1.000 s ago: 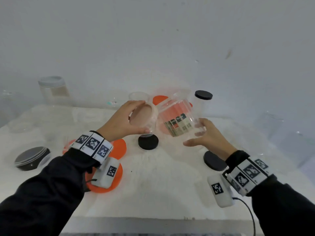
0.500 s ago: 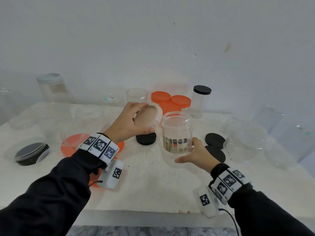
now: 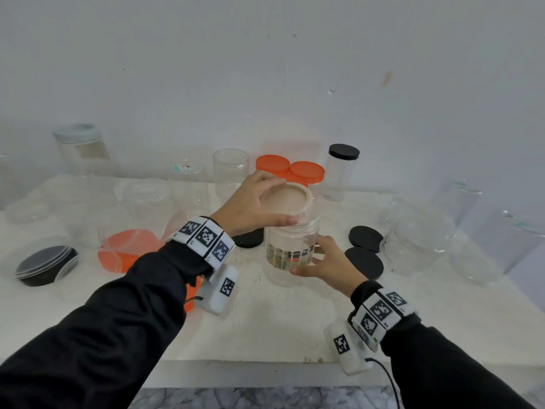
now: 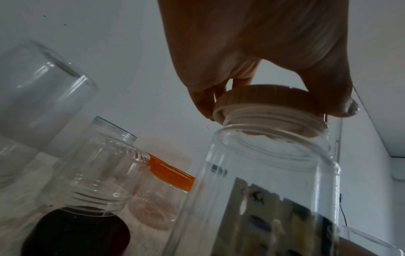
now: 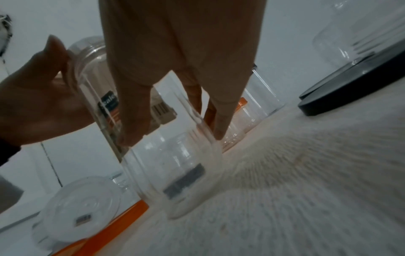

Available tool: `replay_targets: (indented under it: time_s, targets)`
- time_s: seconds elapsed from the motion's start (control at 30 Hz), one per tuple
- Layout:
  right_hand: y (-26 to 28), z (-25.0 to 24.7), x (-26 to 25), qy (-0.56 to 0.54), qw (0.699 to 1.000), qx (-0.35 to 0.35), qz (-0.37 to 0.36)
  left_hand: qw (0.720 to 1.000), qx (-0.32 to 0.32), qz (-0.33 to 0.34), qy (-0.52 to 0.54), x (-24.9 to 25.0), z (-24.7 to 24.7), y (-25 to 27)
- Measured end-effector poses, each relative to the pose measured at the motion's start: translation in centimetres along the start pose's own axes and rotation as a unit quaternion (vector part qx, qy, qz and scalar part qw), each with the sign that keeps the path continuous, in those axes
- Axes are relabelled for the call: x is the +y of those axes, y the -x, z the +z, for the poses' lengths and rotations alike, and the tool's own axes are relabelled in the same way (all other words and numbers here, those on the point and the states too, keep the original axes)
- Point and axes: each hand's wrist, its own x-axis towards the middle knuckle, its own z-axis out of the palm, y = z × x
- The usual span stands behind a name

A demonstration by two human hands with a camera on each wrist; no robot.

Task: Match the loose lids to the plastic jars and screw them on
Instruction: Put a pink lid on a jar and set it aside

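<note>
Holding the beige lid (image 3: 286, 202) by its rim in my left hand (image 3: 247, 206), on the clear jar (image 3: 292, 246) mouth, tilted | right hand (image 3: 327, 262) wrapped round jar's lower body on the white table (image 3: 265, 320) | label blurred | thread seating unclear.

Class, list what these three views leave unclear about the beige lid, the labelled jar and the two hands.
- Beige lid on labelled jar: thread engagement unclear; left wrist view shows it tilted, left hand covers its far rim.
- Label text: blurred in both wrist views, too small in the head view.
- Jar base: right wrist view blurred, right hand covers part.
</note>
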Motion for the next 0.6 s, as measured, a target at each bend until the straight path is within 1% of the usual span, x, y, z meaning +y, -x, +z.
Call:
replay_targets:
  time_s: [0.2,0.37,0.43,0.5,0.57,0.6]
  targets:
    - [0.1,0.5,-0.3,0.001,1.0,0.011,-0.002,0.998,-0.042,0.012,-0.039,1.1,0.4,-0.8]
    - [0.1,0.6,-0.4,0.013,1.0,0.006,-0.002,0.998,-0.053,0.01,-0.044,0.9,0.4,-0.6]
    - [0.1,0.3,-0.8,0.034,0.999,-0.02,0.007,0.998,-0.054,0.007,-0.045,0.9,0.4,-0.4]
    - [0.2,-0.8,-1.5,0.061,0.995,-0.075,0.025,0.998,-0.059,0.002,-0.036,0.6,0.4,-0.1]
    - [0.5,-2.7,-3.0,0.091,0.99,-0.106,0.027,0.999,-0.049,-0.013,0.017,-0.2,0.5,0.5]
    - [0.6,-3.7,-4.2,0.101,0.99,-0.1,0.018,0.997,-0.041,-0.029,0.056,-0.7,0.7,1.1]
